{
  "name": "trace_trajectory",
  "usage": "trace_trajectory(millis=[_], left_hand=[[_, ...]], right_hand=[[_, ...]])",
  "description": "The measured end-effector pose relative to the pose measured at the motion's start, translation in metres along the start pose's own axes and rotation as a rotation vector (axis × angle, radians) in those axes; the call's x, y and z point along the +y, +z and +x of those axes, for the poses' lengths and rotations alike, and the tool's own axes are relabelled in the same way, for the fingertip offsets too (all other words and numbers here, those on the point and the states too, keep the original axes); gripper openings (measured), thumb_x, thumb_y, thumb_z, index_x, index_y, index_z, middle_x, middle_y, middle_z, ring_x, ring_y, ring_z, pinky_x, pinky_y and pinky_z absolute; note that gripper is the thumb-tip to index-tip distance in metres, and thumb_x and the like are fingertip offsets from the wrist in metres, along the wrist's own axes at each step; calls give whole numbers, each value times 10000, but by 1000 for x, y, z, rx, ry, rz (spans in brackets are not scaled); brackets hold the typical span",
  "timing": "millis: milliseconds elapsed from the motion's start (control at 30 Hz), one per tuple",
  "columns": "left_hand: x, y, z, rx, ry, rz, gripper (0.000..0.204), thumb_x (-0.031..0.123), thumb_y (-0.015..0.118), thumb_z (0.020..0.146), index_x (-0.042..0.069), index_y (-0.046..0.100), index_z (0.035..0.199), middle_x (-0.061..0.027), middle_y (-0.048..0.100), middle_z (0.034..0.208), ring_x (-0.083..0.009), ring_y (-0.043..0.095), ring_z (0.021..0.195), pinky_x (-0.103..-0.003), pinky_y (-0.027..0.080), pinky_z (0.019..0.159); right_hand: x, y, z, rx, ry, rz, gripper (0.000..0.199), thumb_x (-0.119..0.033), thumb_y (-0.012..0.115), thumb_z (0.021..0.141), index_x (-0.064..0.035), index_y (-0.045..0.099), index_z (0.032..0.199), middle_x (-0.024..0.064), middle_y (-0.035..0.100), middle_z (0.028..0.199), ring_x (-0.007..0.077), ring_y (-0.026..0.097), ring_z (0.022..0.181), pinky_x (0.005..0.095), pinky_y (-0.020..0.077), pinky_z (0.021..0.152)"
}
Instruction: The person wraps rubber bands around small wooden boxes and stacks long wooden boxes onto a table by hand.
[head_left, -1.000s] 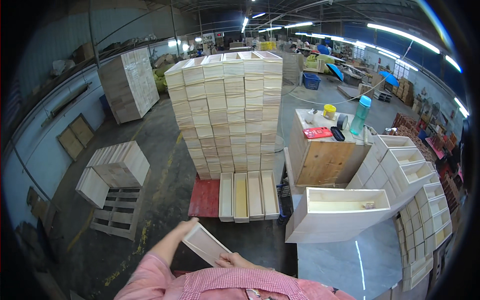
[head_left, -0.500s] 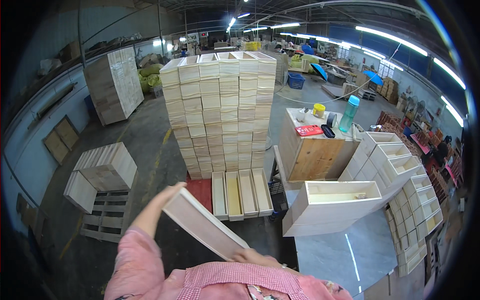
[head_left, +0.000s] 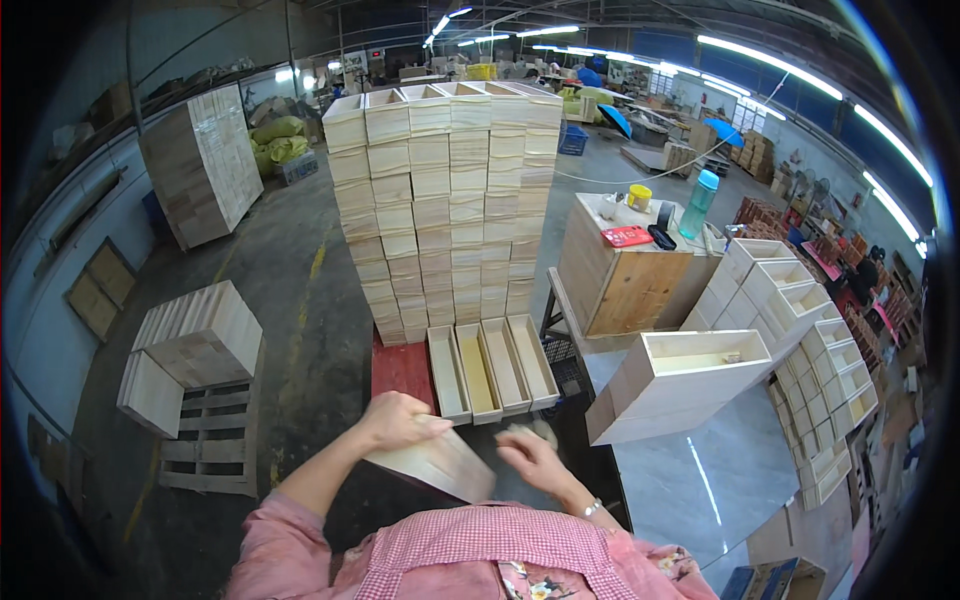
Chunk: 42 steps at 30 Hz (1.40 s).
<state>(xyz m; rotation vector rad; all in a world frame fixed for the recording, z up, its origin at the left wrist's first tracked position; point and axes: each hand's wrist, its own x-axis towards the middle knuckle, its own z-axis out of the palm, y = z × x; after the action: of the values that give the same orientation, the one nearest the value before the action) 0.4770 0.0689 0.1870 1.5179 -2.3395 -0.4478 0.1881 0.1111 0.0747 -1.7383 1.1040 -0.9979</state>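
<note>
Just in front of my body hangs a narrow pale wooden box, tilted and smeared by motion. My left hand is closed on its upper edge. Off to the right of the box, apart from it, is my right hand, its fingers curled in. A blurred beige shape shows by those fingers, too smeared to name. Beyond my hands, several open wooden boxes lie side by side at the foot of a tall stack of like boxes, beside a bare red board.
A grey-topped table at my right bears another open box and more stacked boxes. Behind stands a wooden cabinet with a teal bottle and a red packet. Wood panels sit on a pallet at left.
The box has swung round and lower in my left hand, which moved right and nearer. My right hand has come off the box's near end and risen to the right. The view has shifted slightly.
</note>
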Motion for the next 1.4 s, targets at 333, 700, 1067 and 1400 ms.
trace_trajectory(millis=[333, 700, 1067, 1400], left_hand=[[-6, 33, -40, -79, 161, -261, 1039, 611, 805, 674, 52, 406, 1453, -350, 322, 1420, -498, 363, 1349, -494, 316, 1144], [-22, 69, -26, -407, -271, -273, 1129, 569, 748, 660, -72, 304, 1476, -425, 439, 1319, -497, 449, 1285, -455, 395, 1084], [-17, 32, -54, -182, 290, -332, 1014, 404, 829, 609, 4, 390, 1430, -256, 484, 1222, -397, 454, 1222, -452, 367, 1072], [-36, -98, -63, 143, 86, -1024, 842, 270, 881, 585, 103, 405, 1259, -75, 504, 1195, -198, 500, 1146, -340, 411, 1006]], right_hand=[[-34, 52, 9, -131, -177, -12, 255, -234, 775, 844, 3, 688, 879, 87, 592, 732, 201, 522, 690, 340, 439, 641], [2, 81, 20, 162, -378, -516, 118, -95, 620, 904, -14, 645, 822, 179, 672, 787, 347, 613, 629, 414, 504, 576], [125, -46, -42, 412, 691, -812, 404, -311, 519, 903, 24, 737, 842, 262, 704, 887, 438, 692, 858, 510, 547, 818], [133, -38, -228, 238, 1216, -602, 475, -419, 652, 846, 38, 720, 956, 287, 685, 1033, 409, 669, 1022, 467, 544, 877]])
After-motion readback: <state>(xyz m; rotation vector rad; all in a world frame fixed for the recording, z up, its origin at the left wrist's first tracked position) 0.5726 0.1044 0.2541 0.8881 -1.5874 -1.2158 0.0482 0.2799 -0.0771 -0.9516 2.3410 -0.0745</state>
